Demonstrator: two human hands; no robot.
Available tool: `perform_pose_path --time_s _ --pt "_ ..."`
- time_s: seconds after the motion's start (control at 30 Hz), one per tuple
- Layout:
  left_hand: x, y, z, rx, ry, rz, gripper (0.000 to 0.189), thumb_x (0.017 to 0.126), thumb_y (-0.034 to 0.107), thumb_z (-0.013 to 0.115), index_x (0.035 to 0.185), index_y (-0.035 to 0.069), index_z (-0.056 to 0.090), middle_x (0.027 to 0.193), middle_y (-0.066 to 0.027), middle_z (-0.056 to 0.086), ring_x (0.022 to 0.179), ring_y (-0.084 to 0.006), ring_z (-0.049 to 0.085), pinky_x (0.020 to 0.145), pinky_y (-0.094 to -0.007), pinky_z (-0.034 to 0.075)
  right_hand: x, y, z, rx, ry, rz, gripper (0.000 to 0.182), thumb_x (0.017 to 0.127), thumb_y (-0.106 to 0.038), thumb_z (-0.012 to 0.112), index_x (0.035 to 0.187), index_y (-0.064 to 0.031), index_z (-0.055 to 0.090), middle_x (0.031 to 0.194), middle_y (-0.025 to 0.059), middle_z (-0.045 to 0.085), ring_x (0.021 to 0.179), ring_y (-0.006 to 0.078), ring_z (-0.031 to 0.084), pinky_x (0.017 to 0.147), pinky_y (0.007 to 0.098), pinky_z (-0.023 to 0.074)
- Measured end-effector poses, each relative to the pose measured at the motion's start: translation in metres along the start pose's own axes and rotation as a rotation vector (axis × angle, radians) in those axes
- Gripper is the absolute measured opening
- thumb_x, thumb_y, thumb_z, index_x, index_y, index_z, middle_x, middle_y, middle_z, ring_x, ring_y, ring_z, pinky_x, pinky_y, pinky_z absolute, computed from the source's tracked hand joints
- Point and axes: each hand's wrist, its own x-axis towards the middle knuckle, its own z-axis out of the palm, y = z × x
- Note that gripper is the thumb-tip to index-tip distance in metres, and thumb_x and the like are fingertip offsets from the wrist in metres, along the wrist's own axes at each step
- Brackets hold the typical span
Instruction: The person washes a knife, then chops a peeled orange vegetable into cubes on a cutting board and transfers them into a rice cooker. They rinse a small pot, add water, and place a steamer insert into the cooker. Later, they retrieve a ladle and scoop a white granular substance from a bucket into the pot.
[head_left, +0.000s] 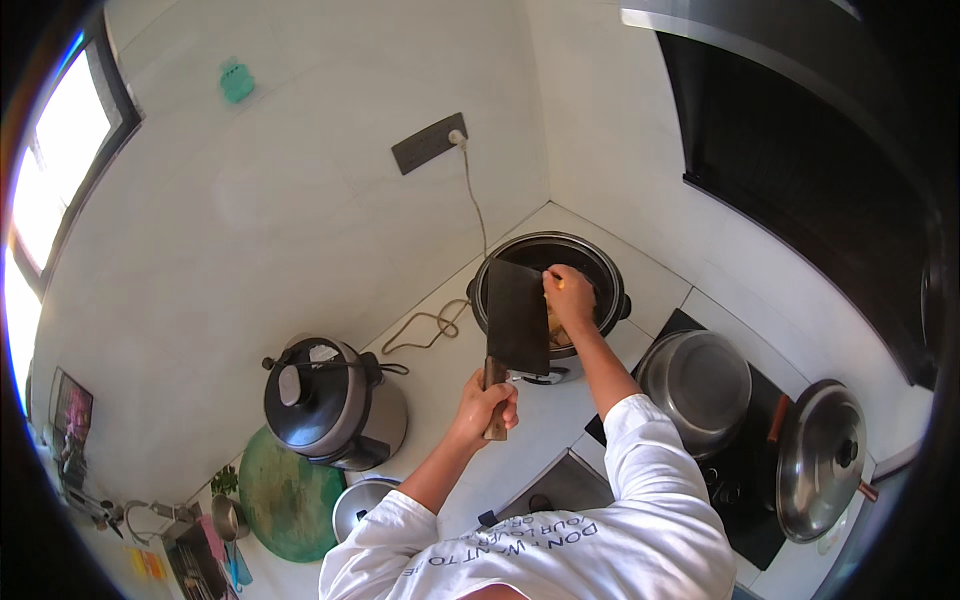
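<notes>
My left hand grips the wooden handle of a cleaver. Its broad dark blade reaches over a round electric cooker and covers part of the opening. My right hand, fingers curled, is at the blade's far right corner above the cooker. A small yellow bit shows at those fingers; whether they hold it or it clings there I cannot tell. Yellowish food pieces are visible inside the cooker between the blade and my right wrist. The rest of the contents is hidden.
A lidded electric pressure cooker stands at left before a round green chopping board. Right of me, a metal pot sits on a black cooktop beside a domed lid. A power cord loops along the wall to a socket strip.
</notes>
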Motion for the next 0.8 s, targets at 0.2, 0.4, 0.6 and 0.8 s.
perform_pose_path --time_s 0.2,0.4,0.6,0.8 --pt "-0.037 -0.005 -0.031 -0.055 0.074 0.082 0.03 0.077 0.005 0.052 0.102 0.001 0.037 0.065 -0.008 0.046 0.041 -0.0131 0.043 0.037 -0.0277 0.037 -0.013 -0.057 -0.002 0.143 -0.052 -0.228 0.03 0.078 -0.016 0.058 0.104 -0.0019 0.056 0.101 0.0166 0.058 0.097 0.0326 0.053 0.083 0.0414 0.0408" --pt "-0.093 0.002 -0.043 0.251 -0.025 0.116 0.039 0.076 0.008 0.054 0.108 0.001 0.033 0.059 -0.006 0.046 0.043 -0.0123 0.048 0.038 -0.0268 0.04 -0.035 -0.095 0.008 0.296 -0.237 -0.284 0.034 0.088 -0.013 0.039 0.117 0.0022 0.047 0.119 0.0171 0.05 0.113 0.0306 0.045 0.097 0.0384 0.0328" --pt "-0.213 -0.005 -0.082 0.532 0.113 0.475 0.039 0.073 0.01 0.06 0.109 0.003 0.044 0.078 -0.0066 0.054 0.06 -0.0155 0.054 0.054 -0.0255 0.044 -0.093 -0.062 -0.026 0.679 -0.272 0.307 0.029 0.091 -0.018 0.042 0.115 -0.0029 0.05 0.097 0.01 0.059 0.088 0.0145 0.055 0.077 0.0275 0.0432" --pt "-0.341 0.001 -0.155 0.988 0.766 0.866 0.049 0.067 0.013 0.07 0.111 0.004 0.051 0.087 -0.0079 0.058 0.07 -0.0143 0.056 0.063 -0.0256 0.045 -0.229 -0.105 -0.031 0.553 -0.585 0.326 0.022 0.089 -0.017 0.042 0.093 -0.0044 0.059 0.05 -0.0011 0.042 0.046 0.0073 0.042 0.045 0.0187 0.0356"
